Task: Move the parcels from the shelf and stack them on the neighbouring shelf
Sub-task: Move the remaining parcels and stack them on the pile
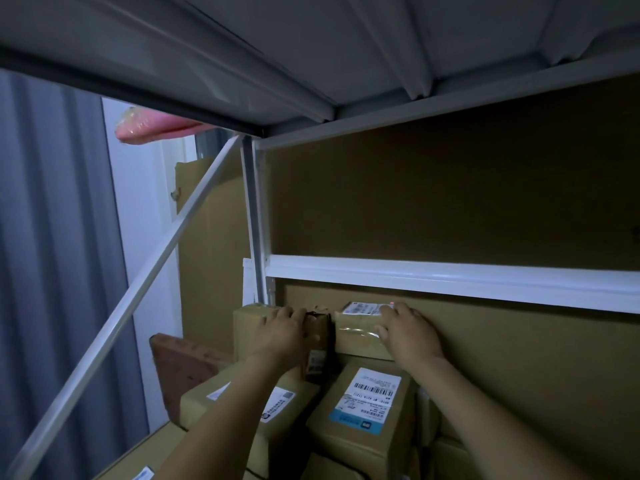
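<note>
Seemingly you are working mid-task: your right hand (410,336) is clasping the taped parcel (356,332) at one o'clock, your left hand (282,332) is lying over the brown box (249,323) at eleven, grip unclear, and labelled parcels (360,431) are waiting at six.

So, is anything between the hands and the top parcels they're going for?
Nothing visible stands between. The left hand holds the left box at its edge, and the right hand holds the taped parcel. A white rail runs close above, at the back.
</note>
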